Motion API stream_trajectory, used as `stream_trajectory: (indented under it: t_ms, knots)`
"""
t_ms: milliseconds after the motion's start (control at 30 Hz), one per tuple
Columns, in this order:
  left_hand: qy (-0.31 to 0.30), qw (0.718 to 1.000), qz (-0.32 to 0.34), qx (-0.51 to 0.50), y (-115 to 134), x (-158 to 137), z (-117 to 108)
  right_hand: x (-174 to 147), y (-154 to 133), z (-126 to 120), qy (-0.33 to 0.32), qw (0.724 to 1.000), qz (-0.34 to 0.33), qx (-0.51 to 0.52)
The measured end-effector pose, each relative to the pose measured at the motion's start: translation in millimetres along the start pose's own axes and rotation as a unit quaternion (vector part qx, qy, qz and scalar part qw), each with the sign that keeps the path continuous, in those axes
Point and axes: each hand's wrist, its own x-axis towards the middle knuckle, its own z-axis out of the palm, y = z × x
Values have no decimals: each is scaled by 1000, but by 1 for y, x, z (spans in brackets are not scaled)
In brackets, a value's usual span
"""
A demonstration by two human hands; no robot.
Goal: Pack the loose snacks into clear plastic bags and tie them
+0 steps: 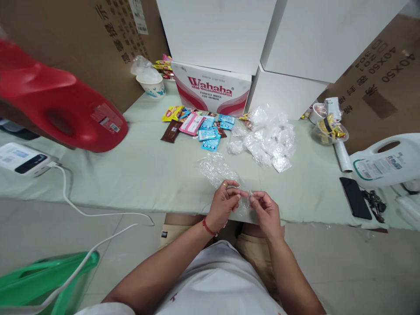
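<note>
A clear plastic bag (215, 168) lies crinkled at the front of the table, its near end pinched between both hands. My left hand (226, 199) has thumb and fingers closed on that end, with a ring and a red wrist cord showing. Facing it, my right hand (265, 208) grips the same edge between thumb and forefinger. Farther back sits a pile of crumpled clear bags (271, 135). To its left are small blue packets (210, 133), a pink and white packet (192, 123), a brown packet (171, 131) and a yellow packet (172, 113).
Behind stands a Wahaha carton (211, 89) against white boxes. A red jug (68, 100) and a power bank (24, 159) with a white cable are on the left. At right are a white jug (387, 159), a phone (355, 198), keys (374, 204) and a plastic bowl (329, 131).
</note>
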Motion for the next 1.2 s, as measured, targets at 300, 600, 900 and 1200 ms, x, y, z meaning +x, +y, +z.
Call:
stream_trajectory:
  t_ms: [300,600,900,1200]
  knots:
    - [11,988,83,126,-6,-1,-3,1,6,3,-1,984,74,163]
    - [35,957,162,240,-10,8,-5,0,1,1,21,998,16,61]
    - [7,949,153,274,-8,6,-4,1,-2,2,7,997,24,74]
    - [10,950,148,276,-6,7,-4,2,-4,-1,18,992,59,111]
